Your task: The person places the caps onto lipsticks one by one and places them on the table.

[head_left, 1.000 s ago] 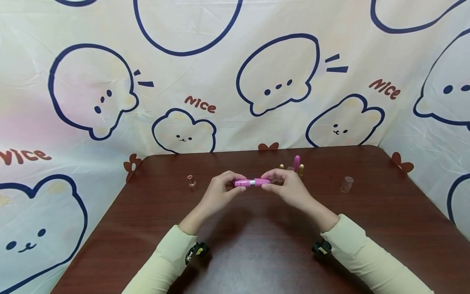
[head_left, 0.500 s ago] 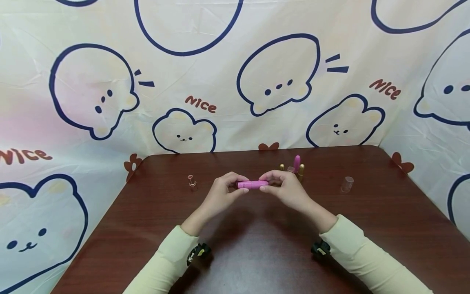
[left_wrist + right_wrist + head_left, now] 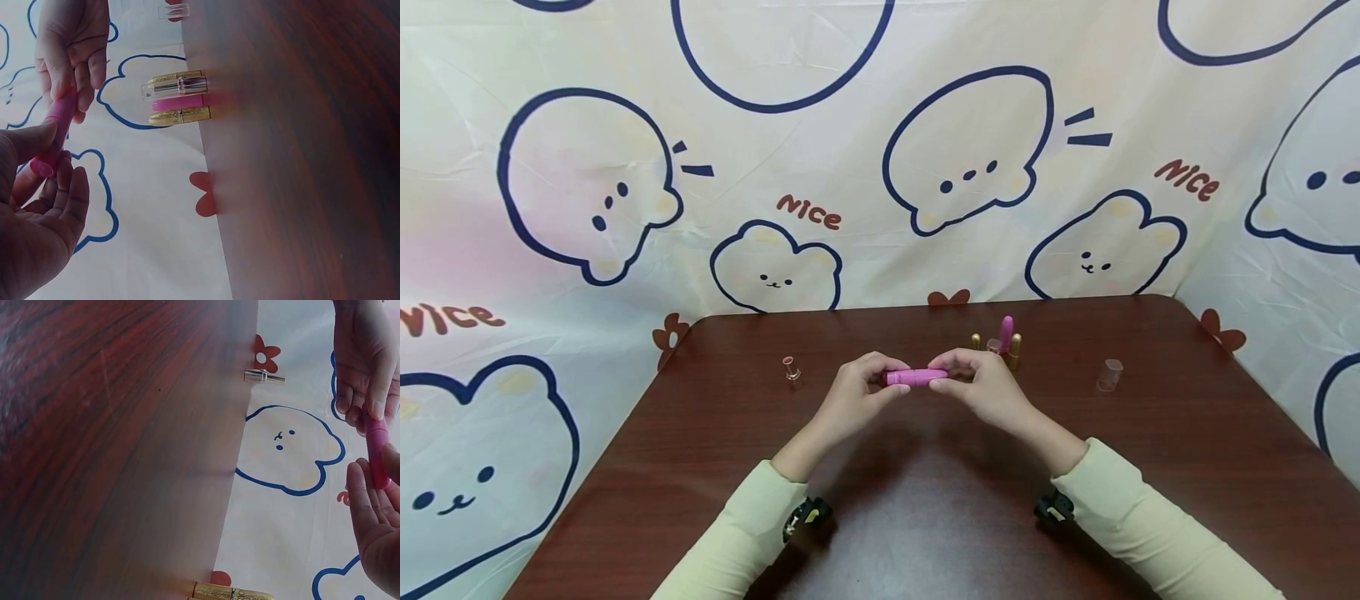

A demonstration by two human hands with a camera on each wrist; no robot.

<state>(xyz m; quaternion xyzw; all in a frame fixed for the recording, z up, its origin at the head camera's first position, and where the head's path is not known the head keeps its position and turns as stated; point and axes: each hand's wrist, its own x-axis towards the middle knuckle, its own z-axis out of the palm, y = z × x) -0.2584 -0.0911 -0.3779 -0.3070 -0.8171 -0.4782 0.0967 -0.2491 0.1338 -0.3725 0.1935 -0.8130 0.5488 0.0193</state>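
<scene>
Head view: pink tube (image 3: 916,377) lies horizontal between hands.

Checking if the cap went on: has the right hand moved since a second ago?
Yes. The right hand has slid slightly left, toward the left hand and away from the clear cap standing on the table; the silver band on the pink tube is now covered.

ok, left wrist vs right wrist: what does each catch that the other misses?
Only the left wrist view shows the upright pink tube, the clear-capped tube beside it, and the lone clear cap.

Only the right wrist view shows the small clear-and-metal piece standing alone on the table.

Both show the left hand and right hand holding the pink lipstick by its ends, the brown table, the bear-print cloth, and a gold tube.
</scene>
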